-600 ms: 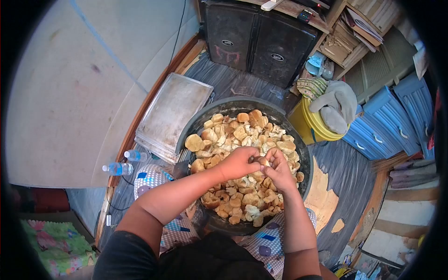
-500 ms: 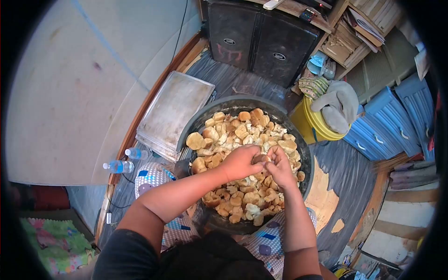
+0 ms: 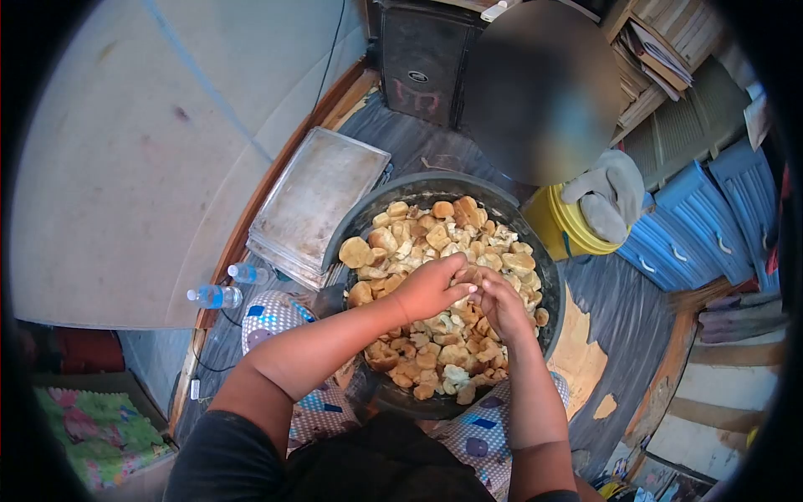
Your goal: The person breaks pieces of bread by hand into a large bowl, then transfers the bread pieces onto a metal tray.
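Observation:
A round dark tub (image 3: 548, 326) stands between the knees, filled with bread pieces (image 3: 439, 237), some whole and brown, others torn and pale. Above its middle my left hand (image 3: 435, 287) and my right hand (image 3: 502, 305) meet, fingers bent and pressed together. Between them they hold a small brown piece of bread (image 3: 470, 278), mostly covered by the fingers.
Metal trays (image 3: 322, 188) are stacked left of the tub, with two water bottles (image 3: 215, 296) nearby. A yellow bucket (image 3: 562, 222) with grey cloth stands at the right, beside blue drawers (image 3: 690, 226). A speaker (image 3: 418, 71) stands behind. A large blurred area covers the upper right.
My hands have shifted slightly and the fingers now cover more of the bread piece. The blurred area has appeared over the right speaker and the patterned cloth on the bucket.

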{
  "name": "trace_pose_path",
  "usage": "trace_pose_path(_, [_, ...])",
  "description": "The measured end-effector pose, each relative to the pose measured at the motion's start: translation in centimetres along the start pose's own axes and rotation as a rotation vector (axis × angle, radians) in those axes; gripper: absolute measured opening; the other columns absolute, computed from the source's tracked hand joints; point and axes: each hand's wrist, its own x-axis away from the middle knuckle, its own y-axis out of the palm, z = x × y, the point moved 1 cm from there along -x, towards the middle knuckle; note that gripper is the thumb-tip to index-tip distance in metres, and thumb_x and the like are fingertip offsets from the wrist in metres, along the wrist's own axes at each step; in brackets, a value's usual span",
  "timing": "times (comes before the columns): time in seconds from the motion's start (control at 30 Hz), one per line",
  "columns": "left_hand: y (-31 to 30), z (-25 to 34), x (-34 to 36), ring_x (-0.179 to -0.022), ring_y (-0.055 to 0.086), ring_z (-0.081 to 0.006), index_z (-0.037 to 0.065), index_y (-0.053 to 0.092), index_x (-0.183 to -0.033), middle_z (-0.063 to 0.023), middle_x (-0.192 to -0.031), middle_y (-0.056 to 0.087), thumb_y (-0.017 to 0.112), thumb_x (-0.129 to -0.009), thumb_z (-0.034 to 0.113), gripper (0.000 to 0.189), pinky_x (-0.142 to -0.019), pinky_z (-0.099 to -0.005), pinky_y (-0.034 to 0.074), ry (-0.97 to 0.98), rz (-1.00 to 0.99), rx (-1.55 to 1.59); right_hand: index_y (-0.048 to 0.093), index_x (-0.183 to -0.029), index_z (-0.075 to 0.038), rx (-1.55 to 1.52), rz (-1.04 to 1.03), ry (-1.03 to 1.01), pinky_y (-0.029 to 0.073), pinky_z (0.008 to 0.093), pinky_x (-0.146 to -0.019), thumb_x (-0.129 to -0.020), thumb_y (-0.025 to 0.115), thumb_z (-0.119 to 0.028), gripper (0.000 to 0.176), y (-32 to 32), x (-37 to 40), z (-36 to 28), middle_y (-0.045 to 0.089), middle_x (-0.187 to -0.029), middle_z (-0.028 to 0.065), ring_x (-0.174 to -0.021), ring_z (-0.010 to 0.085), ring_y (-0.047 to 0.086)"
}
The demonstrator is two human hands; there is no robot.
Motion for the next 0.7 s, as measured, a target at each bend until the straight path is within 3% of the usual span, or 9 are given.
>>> trace_pose_path(0.03, [-0.3, 0.1, 0.1, -0.067, 0.054, -0.0288, 0.004, 0.043, -0.084, -0.0136, -0.071, 0.052, 0.063, -0.08, 0.022, 0.027, -0.061, -0.0371, 0.042, -0.042, -0.031, -0.098, 0.051, -0.113, -0.001, 0.001, -0.006, 0.003, 0.04, 0.026, -0.086, -0.088, 0.051, -0.014, 0.028, 0.4, 0.0, 0.0, 0.055, -0.11, 0.0071, -0.1, 0.0113, 0.051])
trace_pose_path(0.1, [-0.6, 0.3, 0.4, -0.068, 0.057, -0.0327, 0.005, 0.043, -0.088, -0.0156, -0.073, 0.056, 0.061, -0.081, 0.022, 0.026, -0.061, -0.0395, 0.043, -0.088, -0.055, -0.192, 0.051, -0.11, -0.001, 0.407, -0.061, -0.1, 0.04, 0.0259, -0.087, -0.088, 0.056, -0.017, 0.027, 1.4, 0.2, -0.3, 0.056, -0.109, 0.0067, -0.099, 0.0114, 0.052])
trace_pose_path(0.2, [-0.8, 0.7, 0.7, -0.078, 0.06, -0.0367, 0.008, 0.044, -0.098, -0.0172, -0.082, 0.063, 0.053, -0.082, 0.021, 0.022, -0.065, -0.0464, 0.047, -0.152, -0.117, -0.387, 0.048, -0.105, -0.004, 0.419, 0.039, -0.116, 0.041, 0.0236, -0.08, -0.088, 0.058, -0.016, 0.022, 2.3, 0.0, 0.6, 0.057, -0.1, 0.0037, -0.089, 0.0098, 0.053])
trace_pose_path(0.33, [-0.7, -0.4, 0.5, -0.074, 0.06, -0.037, 0.007, 0.045, -0.097, -0.0179, -0.074, 0.061, 0.056, -0.081, 0.023, 0.025, -0.062, -0.046, 0.046, -0.055, -0.048, -0.378, 0.049, -0.099, -0.007, 0.4, 0.158, -0.112, 0.041, 0.021, -0.074, -0.087, 0.059, -0.014, 0.017, 1.2, -0.4, 1.5, 0.059, -0.092, 0.0015, -0.081, 0.0077, 0.054])
trace_pose_path(0.47, [-0.7, -0.7, 0.1, -0.072, 0.059, -0.0369, 0.006, 0.048, -0.093, -0.0181, -0.073, 0.06, 0.055, -0.081, 0.022, 0.021, -0.062, -0.0448, 0.045, -0.1, -0.077, -0.325, 0.045, -0.105, -0.005, 0.383, 0.198, -0.1, 0.042, 0.0224, -0.074, -0.09, 0.053, -0.008, 0.017, 0.6, -0.9, 2.5, 0.057, -0.093, 0.0026, -0.08, 0.0081, 0.052])
trace_pose_path(0.53, [-0.4, -1.0, 0.0, -0.07, 0.059, -0.0367, 0.005, 0.049, -0.092, -0.018, -0.072, 0.059, 0.055, -0.081, 0.021, 0.021, -0.061, -0.0441, 0.045, -0.117, -0.084, -0.262, 0.045, -0.106, -0.004, 0.287, 0.193, -0.266, 0.041, 0.0223, -0.076, -0.091, 0.051, -0.007, 0.017, 0.9, -0.9, 2.7, 0.057, -0.093, 0.0029, -0.082, 0.0077, 0.052])
trace_pose_path(0.67, [0.3, -1.5, -0.2, -0.067, 0.057, -0.0351, 0.005, 0.05, -0.092, -0.0165, -0.069, 0.057, 0.056, -0.081, 0.022, 0.021, -0.061, -0.0422, 0.044, -0.146, -0.095, -0.127, 0.045, -0.108, -0.004, 0.271, 0.228, -0.303, 0.04, 0.0223, -0.078, -0.091, 0.051, -0.008, 0.019, 0.6, -1.1, 3.0, 0.057, -0.094, 0.0024, -0.085, 0.0087, 0.052])
trace_pose_path(0.7, [0.4, -1.4, -0.3, -0.065, 0.057, -0.0341, 0.005, 0.05, -0.092, -0.0159, -0.067, 0.056, 0.057, -0.082, 0.022, 0.021, -0.061, -0.0414, 0.044, -0.126, -0.079, -0.148, 0.047, -0.109, -0.003, 0.416, 0.284, -0.334, 0.041, 0.023, -0.078, -0.091, 0.051, -0.008, 0.02, 0.2, -1.3, 3.2, 0.058, -0.094, 0.0029, -0.085, 0.0097, 0.053])
